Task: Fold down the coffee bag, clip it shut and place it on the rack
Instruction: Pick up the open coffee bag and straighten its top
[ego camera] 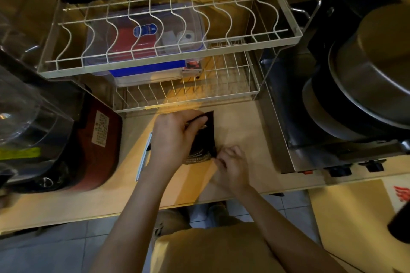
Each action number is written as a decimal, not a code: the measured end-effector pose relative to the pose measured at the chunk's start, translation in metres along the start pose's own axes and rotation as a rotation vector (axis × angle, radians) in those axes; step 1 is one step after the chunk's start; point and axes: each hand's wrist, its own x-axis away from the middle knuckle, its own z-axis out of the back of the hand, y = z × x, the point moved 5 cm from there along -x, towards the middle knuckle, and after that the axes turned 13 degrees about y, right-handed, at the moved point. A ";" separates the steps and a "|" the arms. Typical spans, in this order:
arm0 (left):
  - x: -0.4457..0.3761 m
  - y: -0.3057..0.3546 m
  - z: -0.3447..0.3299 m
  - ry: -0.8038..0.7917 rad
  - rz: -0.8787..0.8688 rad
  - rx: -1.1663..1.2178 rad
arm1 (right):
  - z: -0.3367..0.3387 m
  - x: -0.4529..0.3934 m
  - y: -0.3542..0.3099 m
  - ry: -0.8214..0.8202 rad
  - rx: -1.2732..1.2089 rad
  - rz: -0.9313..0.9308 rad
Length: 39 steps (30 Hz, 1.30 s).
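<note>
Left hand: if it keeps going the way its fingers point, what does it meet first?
Likely the small black coffee bag already under the left hand; beyond that, bare counter.

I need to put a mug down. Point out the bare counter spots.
Bare counter lies right of the coffee bag, up to the steel stove. Another patch sits near the front edge, left of the left hand. The red appliance crowds the left.
</note>
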 end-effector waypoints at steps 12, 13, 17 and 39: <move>0.022 -0.025 0.005 -0.003 0.327 0.420 | 0.006 -0.021 0.016 -0.246 0.005 0.022; 0.021 -0.026 0.006 -0.014 0.338 0.432 | 0.010 -0.028 0.018 -0.248 -0.012 -0.007; 0.022 -0.024 0.004 -0.057 0.348 0.451 | 0.022 -0.052 0.013 -0.123 -0.137 -0.236; 0.045 -0.022 0.000 0.158 0.595 0.700 | -0.004 -0.052 -0.014 -0.056 -0.008 -0.365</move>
